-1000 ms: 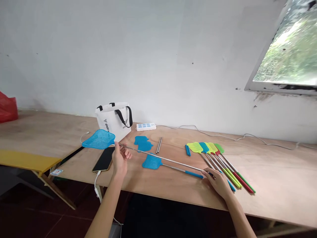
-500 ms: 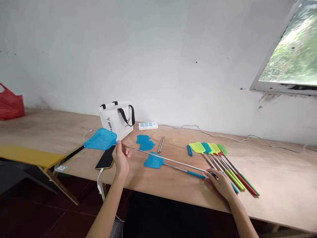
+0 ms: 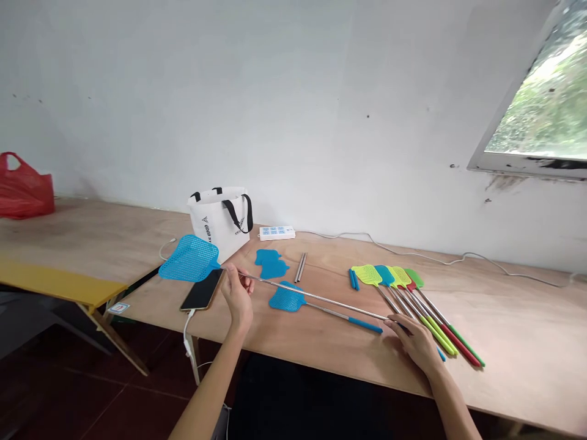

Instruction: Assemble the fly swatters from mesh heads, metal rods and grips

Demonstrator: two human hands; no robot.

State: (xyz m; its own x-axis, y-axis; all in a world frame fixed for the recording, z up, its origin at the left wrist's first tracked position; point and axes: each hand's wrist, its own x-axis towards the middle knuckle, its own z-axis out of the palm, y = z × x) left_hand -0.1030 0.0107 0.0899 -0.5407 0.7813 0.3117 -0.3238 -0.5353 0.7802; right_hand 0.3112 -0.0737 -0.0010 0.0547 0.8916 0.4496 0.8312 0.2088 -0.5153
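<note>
Grey-white wall point(image 3: 293, 110) rises behind a wooden table point(image 3: 518, 318), with a window point(image 3: 545, 104) at two o'clock in the view. Taking the lying blue swatter point(image 3: 285, 299) as the clock's centre and the wall side as twelve, a power strip point(image 3: 277, 232) sits at twelve, a white bag point(image 3: 211, 226) between ten and eleven, and a phone point(image 3: 202, 292) at nine.

The person holds another blue swatter above the table, its mesh head point(image 3: 190, 258) at ten o'clock, its metal shaft point(image 3: 316, 297) crossing over the lying one. The left hand point(image 3: 239, 299) pinches the shaft just beside the head; the right hand point(image 3: 415, 342), between three and four, grasps the opposite end and covers it, so whether a grip is fitted there cannot be told.

Much looks already whole: five swatters point(image 3: 398, 277) fan out at three o'clock, each seemingly with head, shaft and grip, and the lying one has all three too. The held one appears joined at its head. Left in separate pieces are overlapping loose blue heads point(image 3: 274, 269) at eleven, two metal tubes point(image 3: 302, 267) at one, and two blue grips point(image 3: 352, 279) between two and three, just beside the fan.
</note>
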